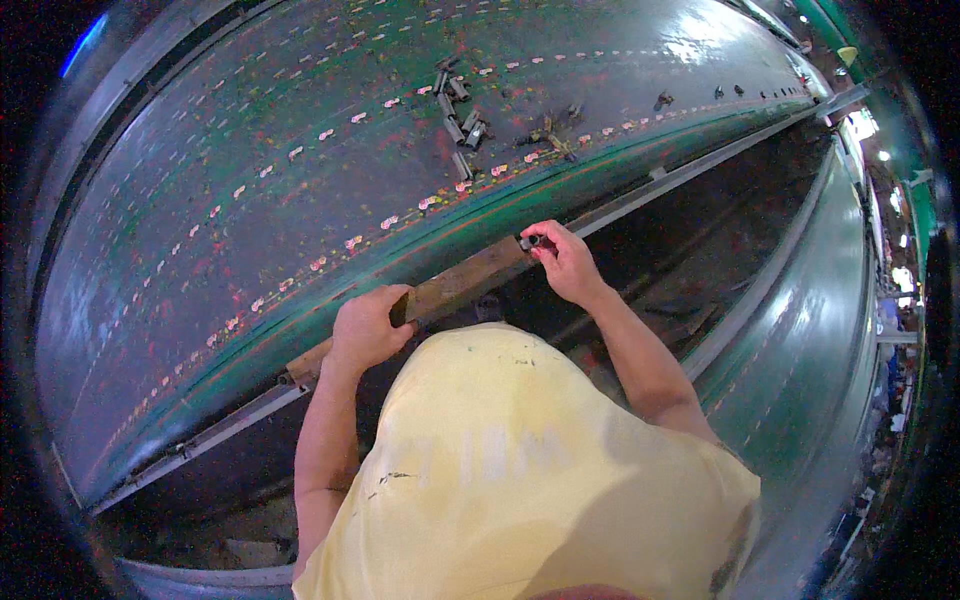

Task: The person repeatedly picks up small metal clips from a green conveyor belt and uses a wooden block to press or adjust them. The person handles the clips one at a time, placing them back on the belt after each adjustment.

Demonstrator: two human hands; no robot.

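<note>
Right hand (568,263), 2 o'clock: thumb and forefinger pinch small dark piece (531,242) beside wooden board (470,281). Left hand (368,325), 9 o'clock: at board, thumb and forefinger parted; cannot tell whether gripping. Loose dark pieces (475,133) lie on belt (310,205), 12 o'clock.

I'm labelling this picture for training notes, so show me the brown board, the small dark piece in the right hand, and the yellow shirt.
Brown board (468,282): head view, on its exposed face.
Small dark piece (530,242): head view, on its visible end.
Yellow shirt (520,460): head view, on its broad middle.
</note>
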